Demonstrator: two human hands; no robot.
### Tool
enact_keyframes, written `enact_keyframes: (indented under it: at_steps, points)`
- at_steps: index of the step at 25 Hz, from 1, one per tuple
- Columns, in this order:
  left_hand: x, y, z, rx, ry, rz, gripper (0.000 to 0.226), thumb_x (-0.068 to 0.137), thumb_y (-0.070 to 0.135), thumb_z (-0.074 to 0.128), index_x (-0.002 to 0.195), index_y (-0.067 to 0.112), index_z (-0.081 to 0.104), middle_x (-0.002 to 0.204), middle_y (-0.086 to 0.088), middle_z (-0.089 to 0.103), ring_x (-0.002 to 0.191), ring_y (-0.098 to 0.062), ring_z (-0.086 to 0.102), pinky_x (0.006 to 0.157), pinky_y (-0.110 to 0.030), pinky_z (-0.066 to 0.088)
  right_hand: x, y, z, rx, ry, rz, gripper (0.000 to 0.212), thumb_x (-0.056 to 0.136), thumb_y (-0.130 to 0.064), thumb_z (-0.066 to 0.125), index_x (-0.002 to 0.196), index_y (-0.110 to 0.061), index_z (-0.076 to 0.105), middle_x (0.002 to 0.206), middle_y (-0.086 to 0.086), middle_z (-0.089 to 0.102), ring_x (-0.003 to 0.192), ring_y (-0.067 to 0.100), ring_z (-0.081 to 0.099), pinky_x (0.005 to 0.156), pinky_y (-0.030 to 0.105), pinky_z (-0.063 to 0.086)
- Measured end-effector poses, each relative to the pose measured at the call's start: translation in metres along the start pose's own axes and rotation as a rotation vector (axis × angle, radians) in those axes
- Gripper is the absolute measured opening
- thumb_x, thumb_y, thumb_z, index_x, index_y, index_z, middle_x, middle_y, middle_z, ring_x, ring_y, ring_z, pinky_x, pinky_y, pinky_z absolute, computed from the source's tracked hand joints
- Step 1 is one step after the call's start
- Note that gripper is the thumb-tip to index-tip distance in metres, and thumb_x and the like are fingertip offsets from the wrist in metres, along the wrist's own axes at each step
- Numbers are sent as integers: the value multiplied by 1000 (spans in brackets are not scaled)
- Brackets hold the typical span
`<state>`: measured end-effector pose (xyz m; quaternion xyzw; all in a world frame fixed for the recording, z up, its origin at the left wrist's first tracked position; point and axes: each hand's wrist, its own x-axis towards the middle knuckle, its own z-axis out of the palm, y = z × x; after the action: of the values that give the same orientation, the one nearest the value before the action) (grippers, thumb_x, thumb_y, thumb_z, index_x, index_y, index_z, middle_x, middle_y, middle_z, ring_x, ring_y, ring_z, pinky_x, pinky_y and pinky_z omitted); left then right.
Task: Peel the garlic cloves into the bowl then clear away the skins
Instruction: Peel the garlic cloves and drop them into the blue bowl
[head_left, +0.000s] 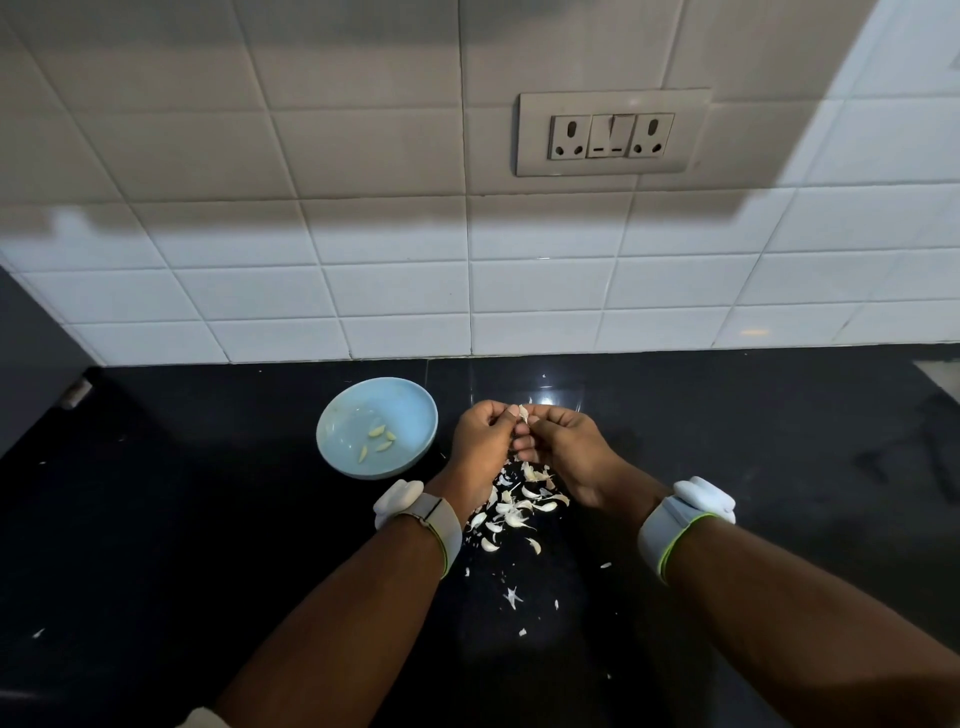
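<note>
Pinched between both hands is one garlic clove (523, 414), with the left hand (480, 436) and right hand (563, 441) curled around it above the black counter (208, 519). Peeled cloves (378, 439) are seen in the blue bowl (415, 405) just left of the hands, skins (511, 509) are piled under the wrists, and bare counter is left on both sides. No writing can be read.

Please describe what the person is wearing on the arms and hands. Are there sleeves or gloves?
The left hand and right hand are bare, with no gloves, and the forearms show no sleeves. Each wrist carries a pale grey band with a white rounded device on top: the left wristband and the right wristband. The edge of each band shows thin yellow-green trim.
</note>
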<state>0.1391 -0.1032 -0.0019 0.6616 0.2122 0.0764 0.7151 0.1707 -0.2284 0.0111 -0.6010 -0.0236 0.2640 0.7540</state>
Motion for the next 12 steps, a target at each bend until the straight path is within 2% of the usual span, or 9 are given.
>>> enact_keyframes:
  at_steps: [4, 7, 9, 12]
  points:
    - [2, 1, -2, 91, 30, 32, 13, 99, 18, 61, 86, 13, 64, 69, 1, 63, 61, -10, 56, 56, -27, 46, -5, -3, 4, -45, 15, -33, 16, 104, -6, 56, 113, 0, 68, 81, 7, 69, 65, 12, 65, 61, 22, 57]
    - [-2, 4, -3, 201, 59, 80, 13, 93, 19, 62, 83, 11, 64, 71, 1, 64, 65, -12, 55, 64, -31, 47, -6, -3, 5, -24, 52, -15, 15, 105, -9, 54, 110, -3, 68, 83, 8, 69, 66, 12, 65, 59, 23, 56]
    - [-4, 8, -5, 270, 69, 73, 14, 92, 20, 60, 81, 12, 63, 69, 3, 61, 63, -12, 53, 63, -30, 44, -6, -5, 6, 31, 89, 3, 12, 106, -11, 53, 106, -9, 65, 85, 6, 67, 66, 11, 64, 56, 23, 53]
    - [-3, 8, -10, 357, 56, 5, 20, 84, 31, 54, 69, 18, 55, 64, 0, 55, 62, -20, 51, 62, -36, 42, -6, -7, 3, 77, 152, 24, 8, 106, -12, 53, 107, -12, 61, 88, 2, 68, 68, 13, 64, 53, 25, 50]
